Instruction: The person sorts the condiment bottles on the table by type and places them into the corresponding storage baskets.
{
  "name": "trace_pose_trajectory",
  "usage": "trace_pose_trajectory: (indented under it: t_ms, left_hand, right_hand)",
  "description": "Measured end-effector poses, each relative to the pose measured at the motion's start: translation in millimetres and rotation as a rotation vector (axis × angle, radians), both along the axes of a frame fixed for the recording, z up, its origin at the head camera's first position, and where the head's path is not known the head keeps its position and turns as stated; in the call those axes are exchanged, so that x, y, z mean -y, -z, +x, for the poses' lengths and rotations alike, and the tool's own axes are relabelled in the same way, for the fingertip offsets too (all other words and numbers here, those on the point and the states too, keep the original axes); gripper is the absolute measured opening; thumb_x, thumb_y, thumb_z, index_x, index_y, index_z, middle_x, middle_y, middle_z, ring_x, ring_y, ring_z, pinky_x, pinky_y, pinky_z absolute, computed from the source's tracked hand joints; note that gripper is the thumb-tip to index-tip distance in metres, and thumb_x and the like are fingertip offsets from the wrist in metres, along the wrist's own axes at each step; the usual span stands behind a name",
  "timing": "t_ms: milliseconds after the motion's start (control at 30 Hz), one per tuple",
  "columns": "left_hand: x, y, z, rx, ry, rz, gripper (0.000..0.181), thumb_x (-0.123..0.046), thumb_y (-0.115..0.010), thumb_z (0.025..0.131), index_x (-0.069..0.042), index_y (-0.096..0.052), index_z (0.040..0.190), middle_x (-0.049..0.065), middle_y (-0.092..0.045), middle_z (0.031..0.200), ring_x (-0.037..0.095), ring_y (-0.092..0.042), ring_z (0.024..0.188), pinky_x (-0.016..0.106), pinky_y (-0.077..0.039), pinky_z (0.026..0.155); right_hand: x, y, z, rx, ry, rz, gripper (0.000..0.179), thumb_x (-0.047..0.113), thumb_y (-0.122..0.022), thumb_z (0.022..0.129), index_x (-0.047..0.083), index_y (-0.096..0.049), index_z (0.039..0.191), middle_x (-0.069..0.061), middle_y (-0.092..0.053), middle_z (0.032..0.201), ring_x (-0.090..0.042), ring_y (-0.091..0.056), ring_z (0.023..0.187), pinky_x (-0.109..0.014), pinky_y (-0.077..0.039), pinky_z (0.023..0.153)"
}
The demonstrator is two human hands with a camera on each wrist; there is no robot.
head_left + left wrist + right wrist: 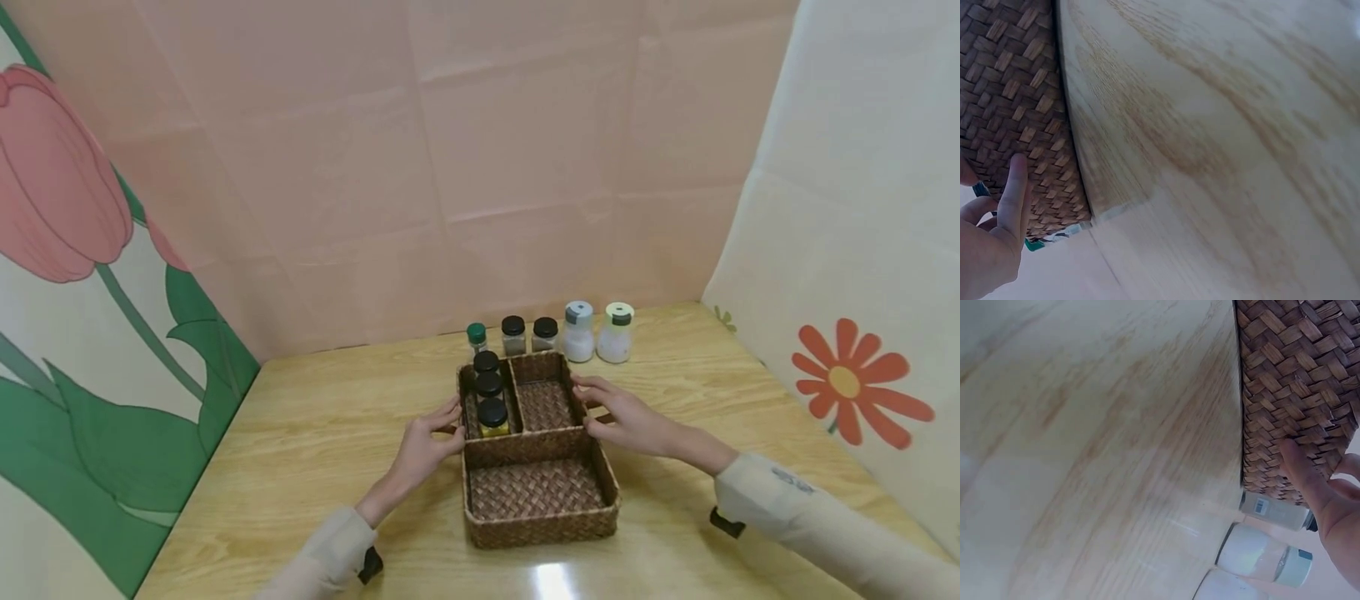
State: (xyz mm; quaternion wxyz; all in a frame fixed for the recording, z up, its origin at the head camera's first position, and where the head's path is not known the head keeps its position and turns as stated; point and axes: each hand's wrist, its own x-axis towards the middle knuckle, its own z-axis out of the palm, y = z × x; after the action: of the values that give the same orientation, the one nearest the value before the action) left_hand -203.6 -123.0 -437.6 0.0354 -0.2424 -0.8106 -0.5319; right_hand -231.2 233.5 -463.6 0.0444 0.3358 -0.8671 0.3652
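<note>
The basket (536, 487) sits on the table (337, 425), just below and right of the centre of the head view. The left hand (423, 450) grips its left wall, and the right hand (633, 418) grips its right wall (both near the upper compartments). Three jars (492, 412) with black lids stand in a row in the upper-left compartment. Beyond the basket's top edge in the frame are a green-lidded bottle (476, 336), two black-capped bottles (513, 336) and, farthest right, two white shakers (578, 333).
</note>
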Motion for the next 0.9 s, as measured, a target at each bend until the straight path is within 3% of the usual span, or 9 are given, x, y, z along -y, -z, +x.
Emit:
trace_pose_trajectory:
  t_ms: [200,367,633,900]
  left_hand:
    - [-0.9,-1.7,0.6,0.013,-0.003,0.008,0.033,0.007,-0.061,0.091,0.015,-0.058,0.124,0.021,-0.048,0.142,0.038,-0.068,0.095,0.017,-0.040,0.048]
    - [-0.2,1.5,-0.6,0.026,0.002,0.018,0.034,0.007,-0.061,0.092,0.015,-0.058,0.124,0.021,-0.047,0.143,0.039,-0.068,0.095,0.018,-0.045,0.052]
    - [1.5,31.9,-18.9,-0.008,-0.017,0.019,0.034,0.003,-0.063,0.092,0.013,-0.059,0.124,0.021,-0.048,0.143,0.032,-0.070,0.093,0.020,-0.050,0.056]
    - [4.6,35.8,-21.1,0.002,-0.016,0.024,0.037,-0.002,-0.064,0.093,0.011,-0.059,0.127,0.019,-0.049,0.144,0.026,-0.071,0.091,0.022,-0.053,0.057]
  right_hand:
    - [0,-6.6,-3.7,-0.026,-0.012,0.061,0.040,0.003,-0.059,0.093,-0.012,-0.053,0.130,-0.030,-0.039,0.146,-0.040,-0.061,0.109,-0.038,-0.057,0.077]
    - [-1,-12.2,-7.7,-0.034,-0.045,0.126,0.040,0.004,-0.060,0.095,-0.010,-0.052,0.132,-0.029,-0.042,0.142,-0.035,-0.062,0.106,-0.038,-0.057,0.076]
    - [-1,-27.8,-16.5,-0.117,-0.064,0.233,0.022,0.002,-0.061,0.094,-0.005,-0.063,0.114,-0.025,-0.053,0.127,-0.025,-0.066,0.091,-0.029,-0.057,0.069]
    - [0,-45.3,-31.2,-0.188,-0.095,0.321,0.016,0.003,-0.065,0.093,0.001,-0.068,0.108,-0.012,-0.065,0.102,-0.012,-0.064,0.078,-0.032,-0.055,0.062]
